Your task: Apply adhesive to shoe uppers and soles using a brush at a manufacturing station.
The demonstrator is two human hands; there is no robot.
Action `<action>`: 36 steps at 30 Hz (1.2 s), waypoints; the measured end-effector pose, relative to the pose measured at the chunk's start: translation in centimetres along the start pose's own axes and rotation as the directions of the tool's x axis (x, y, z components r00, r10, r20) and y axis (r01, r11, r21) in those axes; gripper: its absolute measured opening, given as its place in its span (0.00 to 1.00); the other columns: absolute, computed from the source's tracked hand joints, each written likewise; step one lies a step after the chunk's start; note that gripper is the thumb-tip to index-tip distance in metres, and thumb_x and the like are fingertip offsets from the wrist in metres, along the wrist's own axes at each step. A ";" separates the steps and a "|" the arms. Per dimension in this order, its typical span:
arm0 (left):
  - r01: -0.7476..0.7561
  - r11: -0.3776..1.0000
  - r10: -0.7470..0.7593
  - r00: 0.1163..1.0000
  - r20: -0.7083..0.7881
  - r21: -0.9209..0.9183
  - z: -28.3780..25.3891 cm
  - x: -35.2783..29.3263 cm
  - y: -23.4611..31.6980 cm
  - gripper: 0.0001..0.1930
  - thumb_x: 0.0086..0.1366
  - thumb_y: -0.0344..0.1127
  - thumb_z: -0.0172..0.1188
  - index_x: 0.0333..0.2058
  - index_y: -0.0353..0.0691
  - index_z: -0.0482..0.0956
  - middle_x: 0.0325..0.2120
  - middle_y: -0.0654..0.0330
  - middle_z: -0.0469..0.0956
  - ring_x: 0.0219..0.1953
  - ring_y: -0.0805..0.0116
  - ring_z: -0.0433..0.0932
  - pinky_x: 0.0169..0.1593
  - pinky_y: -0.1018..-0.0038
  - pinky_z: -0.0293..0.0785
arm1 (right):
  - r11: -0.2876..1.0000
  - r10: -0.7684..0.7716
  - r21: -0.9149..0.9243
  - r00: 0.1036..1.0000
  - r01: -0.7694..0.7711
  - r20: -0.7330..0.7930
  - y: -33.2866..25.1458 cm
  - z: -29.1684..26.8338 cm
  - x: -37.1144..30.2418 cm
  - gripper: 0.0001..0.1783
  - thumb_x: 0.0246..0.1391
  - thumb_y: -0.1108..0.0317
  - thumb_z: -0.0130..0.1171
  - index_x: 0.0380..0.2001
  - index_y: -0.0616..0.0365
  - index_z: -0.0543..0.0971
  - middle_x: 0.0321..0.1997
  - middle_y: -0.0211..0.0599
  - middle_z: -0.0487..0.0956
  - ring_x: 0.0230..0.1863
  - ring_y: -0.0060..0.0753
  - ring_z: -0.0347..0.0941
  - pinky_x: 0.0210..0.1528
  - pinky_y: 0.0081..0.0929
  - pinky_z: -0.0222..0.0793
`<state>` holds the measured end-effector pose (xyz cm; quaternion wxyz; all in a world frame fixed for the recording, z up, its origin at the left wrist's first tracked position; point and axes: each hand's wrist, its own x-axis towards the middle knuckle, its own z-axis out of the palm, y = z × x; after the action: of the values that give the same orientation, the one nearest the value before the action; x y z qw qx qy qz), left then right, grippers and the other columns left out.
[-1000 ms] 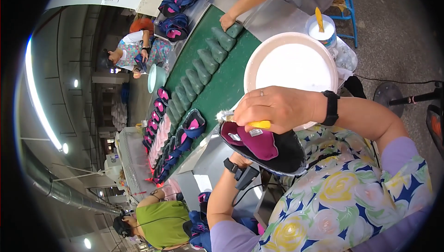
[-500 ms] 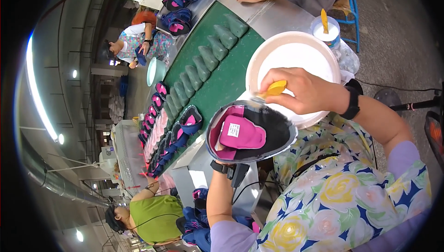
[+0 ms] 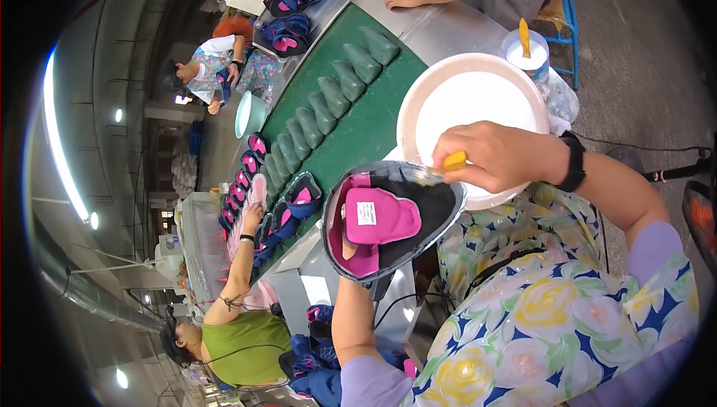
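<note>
My right hand (image 3: 489, 154) pinches a brush with a yellow handle (image 3: 454, 160). Its bristles touch the rim of a dark shoe upper (image 3: 441, 216), which has a pink tongue and lining with a white label. From underneath, my left hand (image 3: 349, 249) supports this upper; most of it is hidden behind the shoe, with a bit of finger showing inside the opening. Just beyond my right hand stands a wide pale basin (image 3: 407, 123) of white liquid.
A green conveyor belt (image 3: 358, 119) carries rows of grey-green foot-shaped pieces (image 3: 321, 113) and navy uppers (image 3: 304, 198). A small pot (image 3: 526, 71) with another yellow brush stands behind the basin. Co-workers sit around; one in green (image 3: 243, 347) reaches over the belt. More uppers (image 3: 314, 362) lie beside my left arm.
The upper has shifted slightly left and tilted. My right hand and brush have moved a little down and right along its rim. The co-worker in green now reaches onto the belt.
</note>
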<state>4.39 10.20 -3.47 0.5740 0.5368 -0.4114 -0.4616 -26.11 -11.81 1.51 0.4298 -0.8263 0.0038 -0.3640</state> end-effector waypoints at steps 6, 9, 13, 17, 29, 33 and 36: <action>-0.043 0.999 0.044 0.999 -0.026 0.033 -0.9 -1.3 -0.4 0.21 0.72 0.36 0.48 0.61 0.38 0.64 0.54 0.55 0.73 0.54 0.61 0.75 0.58 0.61 0.75 | 0.999 -0.040 0.028 0.988 0.045 -0.150 -0.7 -0.5 0.5 0.10 0.54 0.70 0.61 0.39 0.57 0.73 0.34 0.42 0.79 0.37 0.50 0.76 0.41 0.38 0.70; -0.079 0.996 0.081 0.996 -0.044 0.053 -0.8 -0.5 -1.5 0.21 0.72 0.36 0.48 0.61 0.38 0.63 0.54 0.55 0.73 0.54 0.61 0.75 0.58 0.61 0.74 | 0.998 0.064 0.006 0.996 -0.065 0.061 -0.6 -0.8 -0.4 0.10 0.54 0.69 0.60 0.39 0.57 0.74 0.35 0.42 0.79 0.38 0.49 0.77 0.42 0.38 0.70; -0.109 0.990 0.117 0.988 -0.096 0.084 -2.5 1.4 -1.0 0.21 0.72 0.35 0.48 0.62 0.38 0.63 0.54 0.55 0.73 0.54 0.61 0.74 0.58 0.61 0.74 | 0.993 0.114 -0.028 0.991 -0.117 -0.070 -0.5 -1.3 -0.5 0.10 0.55 0.70 0.60 0.40 0.57 0.74 0.37 0.42 0.79 0.39 0.47 0.77 0.42 0.35 0.71; -0.123 0.988 0.135 0.981 -0.138 0.094 -3.0 2.4 -2.0 0.22 0.72 0.35 0.48 0.62 0.38 0.63 0.54 0.55 0.73 0.54 0.61 0.74 0.58 0.61 0.74 | 0.978 0.090 0.202 0.982 -0.056 -0.166 -2.2 1.9 -0.4 0.12 0.55 0.73 0.62 0.43 0.57 0.74 0.39 0.40 0.79 0.40 0.38 0.79 0.43 0.31 0.73; -0.079 0.898 0.303 0.823 -0.480 0.432 -14.8 5.1 -6.1 0.24 0.73 0.32 0.45 0.66 0.44 0.57 0.52 0.57 0.73 0.54 0.64 0.74 0.52 0.68 0.78 | 0.953 0.259 -0.089 0.934 -0.288 -0.244 0.3 -2.9 0.0 0.09 0.54 0.79 0.59 0.40 0.63 0.75 0.38 0.39 0.78 0.41 0.32 0.76 0.46 0.26 0.70; 0.006 0.998 -0.049 0.774 -0.632 -0.069 -16.3 10.4 -5.9 0.20 0.74 0.31 0.43 0.63 0.47 0.60 0.45 0.60 0.75 0.37 0.70 0.80 0.34 0.72 0.83 | 0.841 0.536 0.143 0.769 -0.521 -0.348 2.3 -4.6 -4.2 0.09 0.54 0.81 0.56 0.40 0.64 0.73 0.41 0.37 0.73 0.45 0.28 0.72 0.49 0.23 0.67; -0.069 0.997 0.026 0.731 -0.682 -0.035 -25.2 10.9 -10.3 0.26 0.71 0.26 0.45 0.65 0.48 0.56 0.48 0.58 0.75 0.41 0.66 0.80 0.38 0.69 0.83 | 0.809 0.587 0.186 0.756 -0.557 -0.289 2.0 -4.4 -3.1 0.09 0.56 0.79 0.55 0.40 0.64 0.73 0.41 0.36 0.72 0.45 0.27 0.71 0.51 0.22 0.65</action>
<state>30.46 5.60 -16.16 0.7116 0.6408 -0.1730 -0.2303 -30.42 -15.21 -0.14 0.5495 -0.6918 0.3124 -0.3491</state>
